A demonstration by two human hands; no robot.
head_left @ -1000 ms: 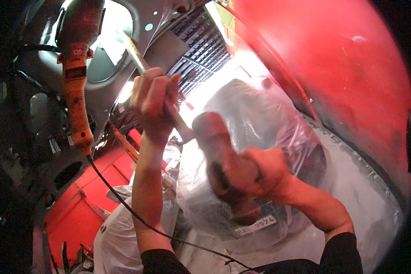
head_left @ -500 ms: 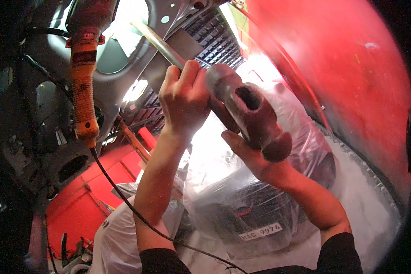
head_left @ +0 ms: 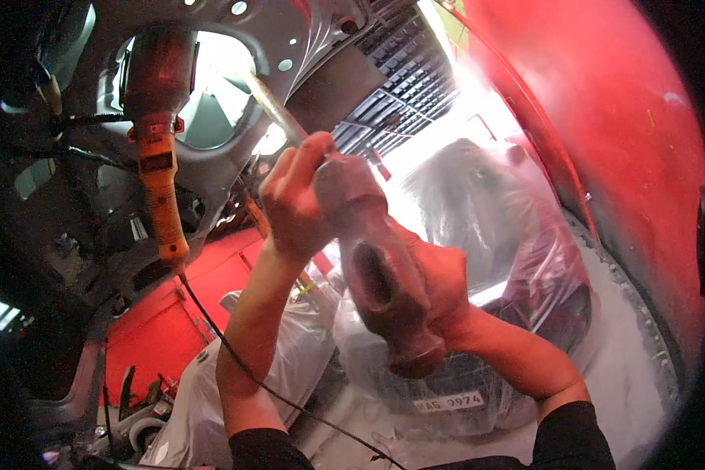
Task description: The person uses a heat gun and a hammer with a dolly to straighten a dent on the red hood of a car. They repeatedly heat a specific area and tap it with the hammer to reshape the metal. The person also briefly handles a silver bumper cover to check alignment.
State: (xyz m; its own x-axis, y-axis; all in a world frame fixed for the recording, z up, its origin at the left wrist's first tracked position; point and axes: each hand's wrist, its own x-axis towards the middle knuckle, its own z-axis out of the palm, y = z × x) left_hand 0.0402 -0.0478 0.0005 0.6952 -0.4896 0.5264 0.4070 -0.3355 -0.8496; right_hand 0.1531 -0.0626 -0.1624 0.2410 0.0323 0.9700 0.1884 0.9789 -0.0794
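My left hand (head_left: 294, 196) is closed around a pale metal rod (head_left: 272, 102) that slants up toward a bright oval opening in the dark metal panel (head_left: 321, 27). My right hand (head_left: 442, 286) grips a hammer whose dark, worn head (head_left: 407, 329) is nearest the camera, its upper end overlapping my left hand and hiding where the rod's lower end is; whether they touch I cannot tell. An orange-handled cylindrical tool (head_left: 164, 204), dark at its top, hangs left of my hands in front of the panel, with a black cord (head_left: 211, 325) running down across my left forearm.
Behind my hands stands a vehicle under clear plastic sheeting (head_left: 509, 235). Another plastic-covered object (head_left: 204, 415) is at lower left, beside assorted parts and a red wall (head_left: 137, 360). A large red surface (head_left: 603, 94) rises at right, and a slatted ceiling (head_left: 399, 55) shows above.
My left hand has moved right with the rod. The hammer head swung up to the right half a second ago and now sits lower and farther left. The whole view has shifted.
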